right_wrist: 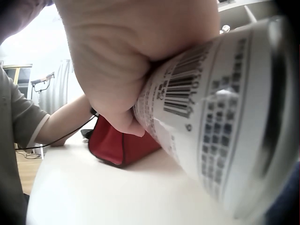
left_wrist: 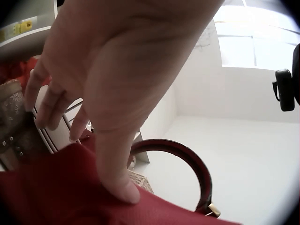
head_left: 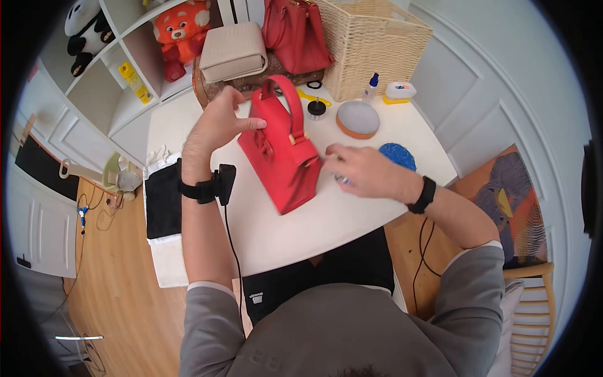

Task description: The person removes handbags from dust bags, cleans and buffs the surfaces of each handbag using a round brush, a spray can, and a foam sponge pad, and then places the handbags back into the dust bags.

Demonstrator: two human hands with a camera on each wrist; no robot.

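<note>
A red handbag (head_left: 279, 147) stands on the white table with its handle (head_left: 293, 103) raised. My left hand (head_left: 220, 119) is at its far left end, the thumb (left_wrist: 123, 187) resting on the red leather. The other fingers (left_wrist: 51, 110) stretch loosely past the bag's edge, not curled round it. On the bag's right side, my right hand (head_left: 364, 171) grips a white can (right_wrist: 211, 117) with a barcode and dense printing on its label. From above, that hand hides most of the can.
Beyond the bag are a black-lidded jar (head_left: 316, 109), a round tin (head_left: 358, 119), a blue-capped spray bottle (head_left: 371, 88) and a wicker basket (head_left: 370, 50). A blue textured round thing (head_left: 398, 156) lies behind my right hand. Black cloth (head_left: 163, 201) lies left.
</note>
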